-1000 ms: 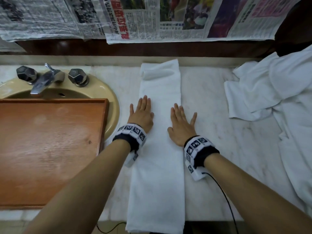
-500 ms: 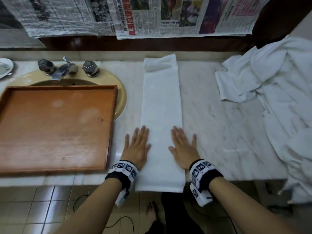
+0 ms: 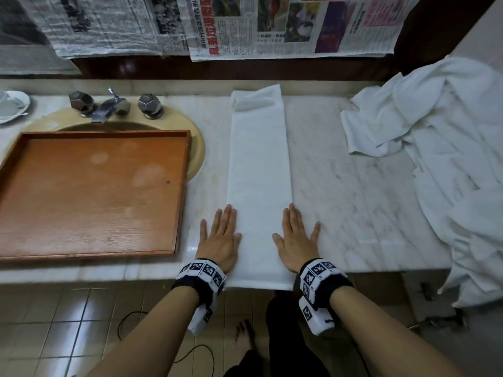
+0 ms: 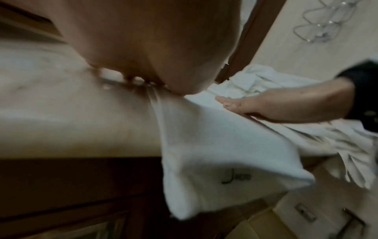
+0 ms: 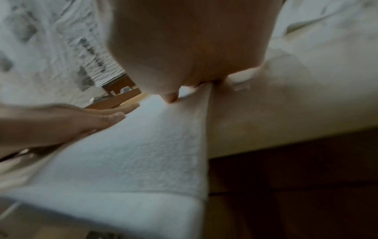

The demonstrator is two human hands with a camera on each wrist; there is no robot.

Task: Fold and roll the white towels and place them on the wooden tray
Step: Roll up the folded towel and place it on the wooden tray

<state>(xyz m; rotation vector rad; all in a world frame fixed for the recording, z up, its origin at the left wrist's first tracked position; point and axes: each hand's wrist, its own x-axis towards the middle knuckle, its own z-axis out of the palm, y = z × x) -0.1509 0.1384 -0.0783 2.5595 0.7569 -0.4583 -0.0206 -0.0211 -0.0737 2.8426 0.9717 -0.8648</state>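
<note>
A white towel (image 3: 260, 170), folded into a long narrow strip, lies on the marble counter (image 3: 353, 186) from the back wall to the front edge. Its near end (image 4: 214, 161) hangs a little over the edge. My left hand (image 3: 219, 235) lies flat with straight fingers on the strip's left edge near the front. My right hand (image 3: 295, 236) lies flat on its right edge at the same height. The wooden tray (image 3: 92, 194) sits empty on the left, over the sink. In the right wrist view the towel (image 5: 132, 153) runs under both palms.
A heap of loose white towels (image 3: 441, 148) covers the right end of the counter and hangs over its edge. A beige sink (image 3: 197, 140) with a chrome tap (image 3: 109, 107) lies behind the tray. Newspaper (image 3: 206, 23) covers the wall. A white dish (image 3: 12, 104) is far left.
Both flat hands have slid along the towel from its middle toward me, to the front end. The towel's overhang past the counter edge is now short.
</note>
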